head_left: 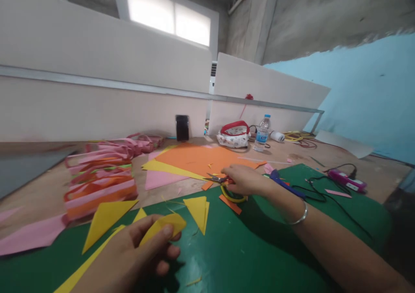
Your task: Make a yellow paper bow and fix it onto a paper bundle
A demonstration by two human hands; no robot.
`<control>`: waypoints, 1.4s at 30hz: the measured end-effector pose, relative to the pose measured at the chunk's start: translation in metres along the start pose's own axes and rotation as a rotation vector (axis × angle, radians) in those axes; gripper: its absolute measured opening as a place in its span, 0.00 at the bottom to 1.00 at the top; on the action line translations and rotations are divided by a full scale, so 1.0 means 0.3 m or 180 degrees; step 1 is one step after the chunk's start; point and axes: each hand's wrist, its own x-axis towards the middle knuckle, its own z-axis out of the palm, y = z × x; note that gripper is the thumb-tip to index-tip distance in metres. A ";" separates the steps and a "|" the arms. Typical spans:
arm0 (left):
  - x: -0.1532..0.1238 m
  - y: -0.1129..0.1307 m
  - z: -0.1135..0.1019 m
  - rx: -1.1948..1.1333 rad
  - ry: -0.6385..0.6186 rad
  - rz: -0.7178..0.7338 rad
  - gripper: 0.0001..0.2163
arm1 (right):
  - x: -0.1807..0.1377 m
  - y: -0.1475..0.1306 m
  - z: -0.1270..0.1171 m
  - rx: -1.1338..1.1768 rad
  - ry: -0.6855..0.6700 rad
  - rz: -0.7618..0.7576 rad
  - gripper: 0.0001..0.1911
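Note:
My left hand point(139, 252) is low in the view, its fingers pinched on a folded yellow paper piece point(164, 226) over the green cutting mat point(246, 254). My right hand point(244, 179) reaches forward and closes on a pair of scissors point(223, 184) with yellow handles and metal blades pointing left. A silver bangle point(300, 217) sits on that wrist. Yellow paper triangles point(103, 219) lie on the mat near my left hand, one folded triangle point(198, 211) between the hands.
Orange, yellow and pink paper sheets point(197, 159) lie behind the scissors. Woven pink and orange paper strips point(100, 185) pile at the left. A phone point(182, 127), a pouch point(233, 135), a water bottle point(262, 133), cables and a pink device point(346, 180) stand further back and right.

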 end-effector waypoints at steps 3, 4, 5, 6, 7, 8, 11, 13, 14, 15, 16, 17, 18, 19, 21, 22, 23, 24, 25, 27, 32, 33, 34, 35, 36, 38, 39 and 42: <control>-0.015 0.024 0.008 0.0032 0.0072 -0.0031 0.11 | 0.004 0.012 0.048 -0.0299 -0.0268 -0.0017 0.13; -0.017 0.029 0.009 0.0012 0.0087 -0.0060 0.11 | 0.003 0.008 0.058 -0.0379 -0.0305 -0.0017 0.13; -0.019 0.032 0.009 -0.0004 0.0093 -0.0087 0.11 | 0.003 0.002 0.065 -0.0448 -0.0331 -0.0017 0.14; -0.019 0.033 0.008 -0.0032 0.0089 -0.0119 0.11 | 0.002 -0.004 0.068 -0.0506 -0.0356 -0.0015 0.14; -0.019 0.033 0.006 -0.0075 0.0073 -0.0139 0.11 | 0.002 -0.008 0.068 -0.0550 -0.0376 -0.0010 0.14; -0.018 0.033 0.004 -0.0125 0.0055 -0.0147 0.11 | 0.002 -0.010 0.066 -0.0581 -0.0386 0.0002 0.14; -0.016 0.030 0.000 -0.0224 0.0014 -0.0132 0.12 | 0.002 -0.010 0.058 -0.0594 -0.0282 0.0121 0.12; -0.015 0.029 -0.002 -0.0218 0.0015 -0.0104 0.12 | 0.004 -0.009 0.050 -0.0526 -0.0086 0.0257 0.12; -0.015 0.029 -0.003 -0.0209 0.0023 -0.0095 0.13 | 0.006 -0.009 0.045 -0.0465 0.0052 0.0335 0.13; -0.015 0.030 -0.003 -0.0215 0.0030 -0.0082 0.13 | 0.007 -0.012 0.039 -0.0380 0.0206 0.0402 0.15; -0.015 0.032 -0.003 -0.0231 0.0031 -0.0071 0.13 | 0.008 -0.017 0.032 -0.0262 0.0356 0.0439 0.16; -0.016 0.033 -0.002 -0.0255 0.0025 -0.0058 0.12 | 0.007 -0.024 0.024 -0.0110 0.0481 0.0428 0.18; -0.017 0.036 -0.001 -0.0277 0.0019 -0.0053 0.12 | 0.004 -0.035 0.015 0.0074 0.0567 0.0368 0.19; -0.018 0.039 0.000 -0.0288 0.0022 -0.0053 0.12 | -0.001 -0.049 0.007 0.0275 0.0613 0.0269 0.19; -0.022 0.044 0.003 -0.0272 0.0051 -0.0068 0.12 | -0.018 -0.084 -0.006 0.0633 0.0628 0.0034 0.19; -0.024 0.047 0.005 -0.0252 0.0072 -0.0085 0.11 | -0.029 -0.103 -0.010 0.0806 0.0662 -0.0094 0.19; -0.025 0.048 0.007 -0.0247 0.0090 -0.0104 0.11 | -0.041 -0.122 -0.013 0.1007 0.0760 -0.0228 0.19; -0.027 0.049 0.009 -0.0260 0.0098 -0.0116 0.10 | -0.053 -0.140 -0.014 0.1242 0.0906 -0.0360 0.20; -0.027 0.049 0.011 -0.0280 0.0095 -0.0120 0.10 | -0.063 -0.158 -0.014 0.1530 0.1063 -0.0474 0.21; -0.027 0.046 0.014 -0.0309 0.0089 -0.0117 0.10 | -0.080 -0.191 -0.006 0.2273 0.1222 -0.0559 0.22; -0.025 0.042 0.024 -0.0341 0.0050 -0.0095 0.09 | -0.102 -0.273 0.044 0.3844 0.0561 -0.0238 0.24; -0.026 0.041 0.025 -0.0354 0.0047 -0.0100 0.09 | -0.106 -0.288 0.054 0.4000 0.0514 -0.0242 0.25; -0.026 0.039 0.027 -0.0379 0.0034 -0.0096 0.10 | -0.110 -0.301 0.064 0.4099 0.0516 -0.0265 0.25; -0.026 0.036 0.029 -0.0396 0.0010 -0.0088 0.11 | -0.114 -0.312 0.070 0.4138 0.0539 -0.0282 0.24; -0.026 0.032 0.030 -0.0403 -0.0025 -0.0075 0.12 | -0.116 -0.320 0.075 0.4131 0.0580 -0.0275 0.22; -0.024 0.022 0.031 -0.0426 -0.0031 0.0004 0.13 | -0.119 -0.328 0.075 0.4075 0.0619 -0.0209 0.20; -0.023 0.018 0.030 -0.0434 -0.0022 0.0025 0.12 | -0.118 -0.330 0.072 0.4079 0.0597 -0.0161 0.19; -0.021 0.014 0.025 -0.0550 -0.0036 -0.0021 0.10 | -0.112 -0.327 0.059 0.4221 0.0491 -0.0028 0.18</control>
